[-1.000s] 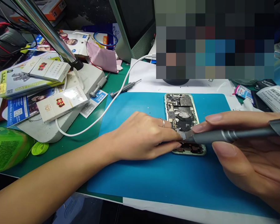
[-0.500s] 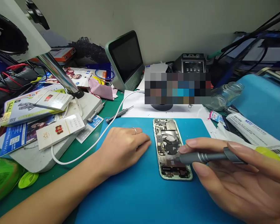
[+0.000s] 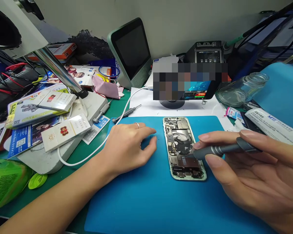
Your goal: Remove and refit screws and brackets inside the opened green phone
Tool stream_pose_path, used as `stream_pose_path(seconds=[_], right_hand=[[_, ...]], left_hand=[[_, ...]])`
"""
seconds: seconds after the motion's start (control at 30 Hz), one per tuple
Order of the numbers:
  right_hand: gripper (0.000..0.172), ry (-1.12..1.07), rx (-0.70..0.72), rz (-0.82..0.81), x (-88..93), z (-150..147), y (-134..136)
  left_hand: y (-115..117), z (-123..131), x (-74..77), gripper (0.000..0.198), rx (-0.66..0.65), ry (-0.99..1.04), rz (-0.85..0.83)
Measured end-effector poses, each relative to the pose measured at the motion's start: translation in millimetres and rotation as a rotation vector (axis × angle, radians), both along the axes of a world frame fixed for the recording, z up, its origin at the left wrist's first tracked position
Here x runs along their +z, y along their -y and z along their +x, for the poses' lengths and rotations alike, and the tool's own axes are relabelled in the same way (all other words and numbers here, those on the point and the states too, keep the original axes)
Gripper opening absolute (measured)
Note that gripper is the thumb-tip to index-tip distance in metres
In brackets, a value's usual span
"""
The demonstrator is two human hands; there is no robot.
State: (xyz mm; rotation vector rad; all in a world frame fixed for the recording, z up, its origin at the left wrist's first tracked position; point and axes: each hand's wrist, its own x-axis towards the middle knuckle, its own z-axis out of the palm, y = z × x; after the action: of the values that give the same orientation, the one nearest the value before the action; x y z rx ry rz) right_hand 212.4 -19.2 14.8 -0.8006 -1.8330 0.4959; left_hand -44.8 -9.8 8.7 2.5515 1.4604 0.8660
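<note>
In the head view, I have the right hand (image 3: pixel 254 167) clamped on the grey tool (image 3: pixel 217 150); the opened phone (image 3: pixel 183 144) lies at its nine o'clock, long axis roughly twelve-to-six. The left hand (image 3: pixel 130 146), empty and parted, is farther.

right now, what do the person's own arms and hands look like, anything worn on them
The left hand is ungloved, with a thin silver-coloured ring on one finger. The left forearm has no sleeve or watch in view. The right hand is ungloved too, no ring visible.
</note>
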Motion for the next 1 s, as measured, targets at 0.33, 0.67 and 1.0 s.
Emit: stream_pose_path(seconds=[0.33, 0.67, 1.0], right_hand=[[0.074, 0.041, 0.151, 0.003, -7.3, -4.2, -4.4], [0.073, 0.031, 0.196, -0.072, -10.0, -3.5, 0.6], [0.079, 0.006, 0.171, -0.08, -8.1, -2.7, 0.9]], left_hand=[[6.8, 5.5, 2.2, 0.022, -0.228, 0.046, -0.026], [10.4, 10.6, 1.0, 0.025, -0.331, -0.029, -0.084], [13.7, 15.0, 1.2, 0.023, -0.433, -0.004, -0.167]])
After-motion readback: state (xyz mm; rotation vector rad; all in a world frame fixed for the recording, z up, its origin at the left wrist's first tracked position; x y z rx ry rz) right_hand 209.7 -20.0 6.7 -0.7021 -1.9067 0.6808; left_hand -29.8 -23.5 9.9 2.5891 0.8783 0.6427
